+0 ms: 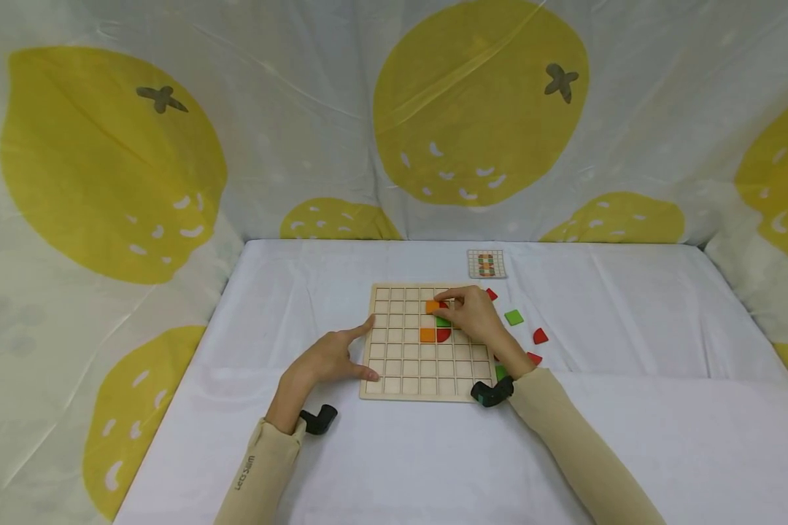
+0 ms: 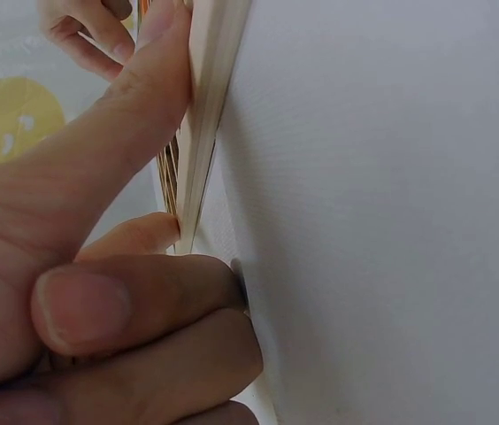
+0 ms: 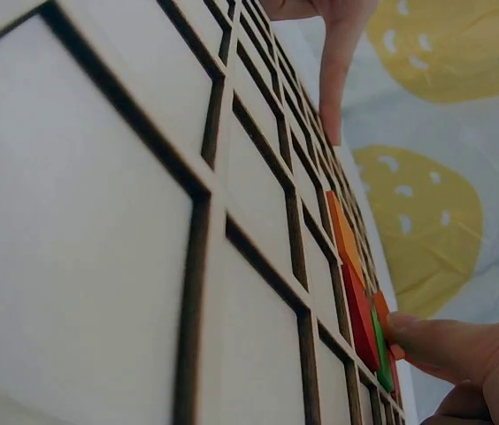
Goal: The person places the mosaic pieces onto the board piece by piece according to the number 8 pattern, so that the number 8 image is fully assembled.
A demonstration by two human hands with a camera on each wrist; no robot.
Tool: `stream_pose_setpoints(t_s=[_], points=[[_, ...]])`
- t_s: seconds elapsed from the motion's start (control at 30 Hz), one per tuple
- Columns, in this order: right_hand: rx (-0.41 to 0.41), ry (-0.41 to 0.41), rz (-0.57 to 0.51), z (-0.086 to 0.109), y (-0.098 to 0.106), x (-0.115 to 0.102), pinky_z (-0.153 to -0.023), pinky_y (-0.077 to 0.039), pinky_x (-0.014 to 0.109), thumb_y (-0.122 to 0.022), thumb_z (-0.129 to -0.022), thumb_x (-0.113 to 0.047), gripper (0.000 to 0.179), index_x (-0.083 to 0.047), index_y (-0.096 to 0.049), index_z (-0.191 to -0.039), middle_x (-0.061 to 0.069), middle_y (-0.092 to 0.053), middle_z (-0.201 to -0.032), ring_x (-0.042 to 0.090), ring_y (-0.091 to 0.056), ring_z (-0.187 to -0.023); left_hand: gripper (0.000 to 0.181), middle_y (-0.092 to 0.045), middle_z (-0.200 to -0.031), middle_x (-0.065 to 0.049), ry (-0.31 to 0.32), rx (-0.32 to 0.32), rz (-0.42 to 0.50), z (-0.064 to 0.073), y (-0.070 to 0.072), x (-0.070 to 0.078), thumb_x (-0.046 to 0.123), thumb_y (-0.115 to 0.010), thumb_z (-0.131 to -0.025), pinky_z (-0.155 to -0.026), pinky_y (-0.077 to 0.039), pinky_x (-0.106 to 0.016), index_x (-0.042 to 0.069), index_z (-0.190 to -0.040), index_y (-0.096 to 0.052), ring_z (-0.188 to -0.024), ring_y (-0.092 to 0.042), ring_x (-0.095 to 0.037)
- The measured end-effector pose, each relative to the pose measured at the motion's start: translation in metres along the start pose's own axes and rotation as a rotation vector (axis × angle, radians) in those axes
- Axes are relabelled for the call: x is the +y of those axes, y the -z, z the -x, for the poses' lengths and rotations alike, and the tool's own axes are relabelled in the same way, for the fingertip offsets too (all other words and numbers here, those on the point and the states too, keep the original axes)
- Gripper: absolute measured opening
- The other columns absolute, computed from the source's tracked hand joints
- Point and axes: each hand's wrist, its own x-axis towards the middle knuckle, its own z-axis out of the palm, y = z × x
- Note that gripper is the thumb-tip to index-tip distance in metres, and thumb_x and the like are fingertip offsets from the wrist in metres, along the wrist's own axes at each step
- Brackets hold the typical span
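Note:
A square wooden grid board (image 1: 394,386) lies on the white table. My left hand (image 1: 325,359) touches its left edge with spread thumb and index finger; the left wrist view shows the other fingers curled below. Above the board's upper middle, my right hand (image 1: 473,313) pinches an orange square tile (image 1: 430,307) between thumb and fingers, at a grid cell. Beside that tile is a partly covered red piece (image 1: 443,305), with a green tile (image 1: 443,321) below it. Lower down, another orange tile (image 1: 428,335) sits against a red rounded piece (image 1: 443,335).
Behind the board lies a small pattern card (image 1: 487,264). Loose pieces are scattered to the right, among them a green square (image 1: 514,317) and a red quarter-round (image 1: 541,336). The right forearm partly covers others. Lemon-printed cloth (image 1: 302,146) hangs behind the table.

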Motion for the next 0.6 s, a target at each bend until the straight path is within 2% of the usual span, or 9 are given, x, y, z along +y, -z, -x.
stream_pose_setpoints(t_s=[0.27,0.43,0.53,0.6], points=[[0.015,0.019,0.025,-0.0049,-0.0053,0.0,-0.053,-0.025,0.024,-0.085,-0.088,-0.023,0.026,-0.009,-0.082,-0.109,-0.004,-0.038,-0.055,0.011,-0.031,-0.052,0.113,-0.058,-0.077,-0.007,0.001,-0.003,-0.006,-0.0002,0.0003,0.0019,0.043,-0.092,-0.074,-0.091,-0.046,-0.042,0.028,-0.165,-0.025,-0.073,-0.049,-0.019],[0.022,0.012,0.033,-0.006,-0.0083,-0.0003,-0.053,-0.024,0.024,-0.085,-0.088,-0.025,0.026,-0.01,-0.082,-0.109,-0.002,-0.043,-0.056,0.012,-0.032,-0.053,0.113,-0.057,-0.076,-0.006,0.003,-0.003,-0.008,-0.0003,0.0003,0.0014,0.042,-0.091,-0.075,-0.086,-0.045,-0.04,0.029,-0.165,-0.025,-0.072,-0.048,-0.018],[0.029,0.007,0.03,-0.0062,-0.0094,-0.0008,-0.054,-0.023,0.024,-0.085,-0.088,-0.025,0.026,-0.011,-0.083,-0.109,0.005,-0.058,-0.065,0.012,-0.032,-0.054,0.112,-0.054,-0.074,-0.005,0.006,-0.001,-0.006,-0.0009,-0.0001,0.0011,0.042,-0.091,-0.075,-0.085,-0.044,-0.038,0.03,-0.165,-0.025,-0.07,-0.046,-0.017],[0.034,0.004,0.024,-0.0064,-0.0098,-0.0008,-0.055,-0.023,0.025,-0.085,-0.087,-0.025,0.025,-0.011,-0.083,-0.108,0.01,-0.069,-0.08,0.012,-0.032,-0.055,0.112,-0.053,-0.073,-0.004,0.005,-0.001,-0.003,-0.0013,-0.0004,0.0012,0.042,-0.091,-0.075,-0.086,-0.043,-0.038,0.031,-0.165,-0.025,-0.069,-0.044,-0.017]])
